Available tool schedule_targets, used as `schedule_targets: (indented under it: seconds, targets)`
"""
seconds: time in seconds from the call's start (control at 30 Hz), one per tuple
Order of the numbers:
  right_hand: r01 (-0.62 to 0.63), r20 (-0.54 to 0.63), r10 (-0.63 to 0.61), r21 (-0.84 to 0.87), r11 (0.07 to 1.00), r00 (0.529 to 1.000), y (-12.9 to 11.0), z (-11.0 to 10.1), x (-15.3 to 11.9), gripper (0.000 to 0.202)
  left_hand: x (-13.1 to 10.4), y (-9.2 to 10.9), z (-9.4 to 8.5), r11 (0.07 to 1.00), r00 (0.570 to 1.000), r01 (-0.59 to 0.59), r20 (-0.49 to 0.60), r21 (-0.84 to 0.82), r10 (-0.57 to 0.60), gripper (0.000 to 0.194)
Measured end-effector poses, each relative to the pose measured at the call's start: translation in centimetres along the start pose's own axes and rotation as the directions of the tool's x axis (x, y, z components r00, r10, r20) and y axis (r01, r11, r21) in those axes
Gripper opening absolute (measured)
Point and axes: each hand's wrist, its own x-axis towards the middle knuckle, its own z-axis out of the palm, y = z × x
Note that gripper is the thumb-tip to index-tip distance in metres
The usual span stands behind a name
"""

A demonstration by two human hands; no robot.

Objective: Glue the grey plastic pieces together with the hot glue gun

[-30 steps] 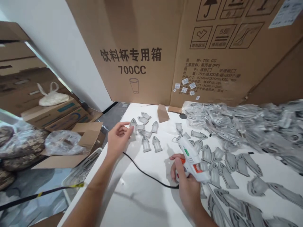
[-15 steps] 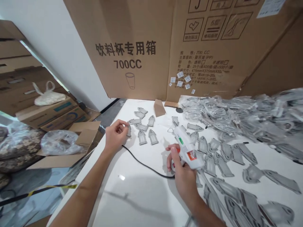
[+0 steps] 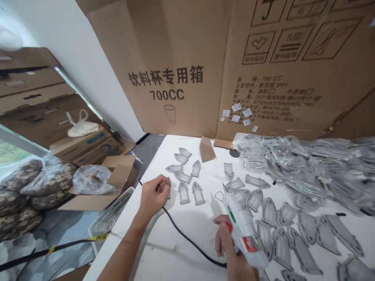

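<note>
My left hand [image 3: 154, 197] is closed at the table's left side. Its thumb and fingers pinch a small grey plastic piece [image 3: 168, 189], mostly hidden by the fingertips. Beside it lie several similar grey arch-shaped pieces [image 3: 183, 192], flat and pointed at one end. In my right hand [image 3: 231, 249] is a white hot glue gun [image 3: 240, 224] with orange parts, its nozzle pointing away from me over the table. A black cord [image 3: 187, 239] runs across the table between my two hands.
On the right, many more grey pieces [image 3: 282, 246] are spread out, with plastic-bagged ones [image 3: 316, 164] heaped behind. A large cardboard box [image 3: 181, 43] stands at the back. Left of the table [image 3: 172, 257] are an open carton [image 3: 113, 187] and a plastic basket [image 3: 101, 224].
The view has shifted, so the scene sits lower and farther right. The glue gun has drawn slightly toward me. My left hand still pinches the grey piece at nearly the same spot.
</note>
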Motion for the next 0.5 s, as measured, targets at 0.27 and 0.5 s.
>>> schedule_targets:
  seconds: [0.27,0.5]
  targets:
    - [0.217,-0.071,-0.227,-0.126,0.968,0.971,-1.7,0.4,-1.0,0.051,-0.2,-0.1,0.1,0.988,0.997,-0.026,0.081,0.153,0.013,0.015]
    - [0.413,-0.072,-0.425,-0.138,0.9,0.902,-3.4,-0.5,0.2,0.053,-1.6,6.6,-0.3,0.967,0.978,-0.201,0.082,0.159,0.19,0.011]
